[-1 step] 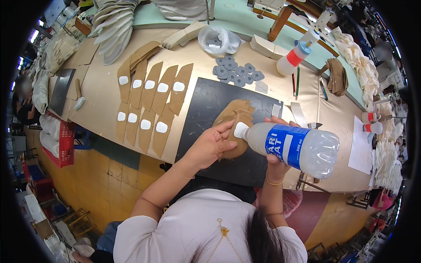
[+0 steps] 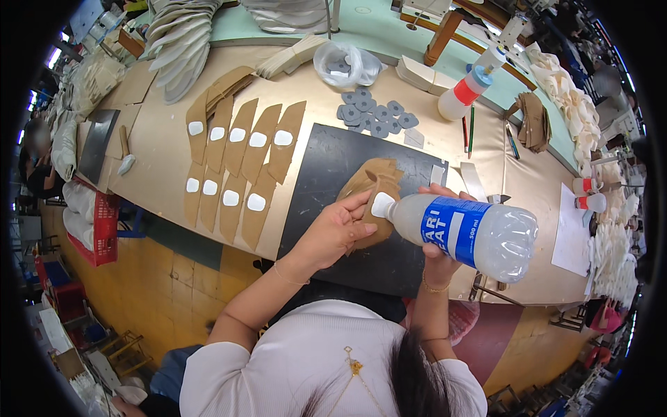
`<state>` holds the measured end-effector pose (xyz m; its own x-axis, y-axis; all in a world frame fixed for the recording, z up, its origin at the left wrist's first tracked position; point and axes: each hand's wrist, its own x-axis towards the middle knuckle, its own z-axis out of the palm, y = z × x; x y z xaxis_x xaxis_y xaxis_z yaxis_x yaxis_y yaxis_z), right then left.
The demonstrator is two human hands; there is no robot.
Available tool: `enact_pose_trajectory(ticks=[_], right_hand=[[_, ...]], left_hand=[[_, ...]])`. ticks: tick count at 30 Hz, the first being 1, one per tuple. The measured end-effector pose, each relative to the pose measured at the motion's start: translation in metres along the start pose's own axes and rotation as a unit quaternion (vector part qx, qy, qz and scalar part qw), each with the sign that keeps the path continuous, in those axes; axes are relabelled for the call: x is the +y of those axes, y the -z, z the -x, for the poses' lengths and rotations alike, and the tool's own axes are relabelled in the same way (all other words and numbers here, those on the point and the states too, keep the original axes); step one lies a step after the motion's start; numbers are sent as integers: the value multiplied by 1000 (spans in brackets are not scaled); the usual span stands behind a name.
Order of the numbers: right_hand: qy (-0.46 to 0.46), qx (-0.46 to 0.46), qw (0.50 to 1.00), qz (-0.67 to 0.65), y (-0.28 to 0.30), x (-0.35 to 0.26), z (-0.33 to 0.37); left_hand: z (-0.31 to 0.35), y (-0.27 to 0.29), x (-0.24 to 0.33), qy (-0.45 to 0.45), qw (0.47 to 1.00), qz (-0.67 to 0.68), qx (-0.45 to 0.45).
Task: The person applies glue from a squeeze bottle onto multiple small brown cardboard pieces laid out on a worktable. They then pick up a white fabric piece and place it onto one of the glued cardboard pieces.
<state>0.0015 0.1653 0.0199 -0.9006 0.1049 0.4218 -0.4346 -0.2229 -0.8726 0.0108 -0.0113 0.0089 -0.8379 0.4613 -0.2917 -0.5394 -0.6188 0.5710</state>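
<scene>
My left hand (image 2: 340, 229) pinches the edge of a brown cut piece (image 2: 375, 233) between thumb and fingers. That piece lies over a fanned stack of brown pieces (image 2: 381, 170) on a black mat (image 2: 313, 181). Wrapped around a clear plastic bottle (image 2: 511, 240) with a blue label is my right hand (image 2: 439, 257). The bottle is tipped nearly level, its neck pointing left and meeting a white patch (image 2: 381, 204) on the brown piece. Whitish contents show inside. Whether the mouth touches the patch, I cannot tell.
Left of the mat, brown pieces with white patches (image 2: 257, 137) lie in two rows. Grey small pieces (image 2: 379, 115) and a plastic bag (image 2: 340, 62) sit behind it. A red-banded bottle (image 2: 464, 96), pencils (image 2: 472, 132) and a paper sheet (image 2: 571, 233) are to the right.
My hands and the bottle keep their places. At the lower left, a person in blue has shifted slightly.
</scene>
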Motion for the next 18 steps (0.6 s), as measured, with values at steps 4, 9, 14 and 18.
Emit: enact_pose_trajectory(ticks=[4, 9, 14, 18], right_hand=[[19, 55, 998, -7, 0, 5, -11], [12, -13, 1000, -12, 7, 3, -11], [13, 9, 999, -35, 4, 4, -16], [26, -41, 999, -23, 5, 1, -16]], left_hand=[[-3, -8, 4, -8, 998, -56, -12], [-5, -13, 2, -36, 997, -73, 9], [-3, -17, 5, -18, 997, -75, -6], [-3, -16, 4, -33, 997, -73, 10]])
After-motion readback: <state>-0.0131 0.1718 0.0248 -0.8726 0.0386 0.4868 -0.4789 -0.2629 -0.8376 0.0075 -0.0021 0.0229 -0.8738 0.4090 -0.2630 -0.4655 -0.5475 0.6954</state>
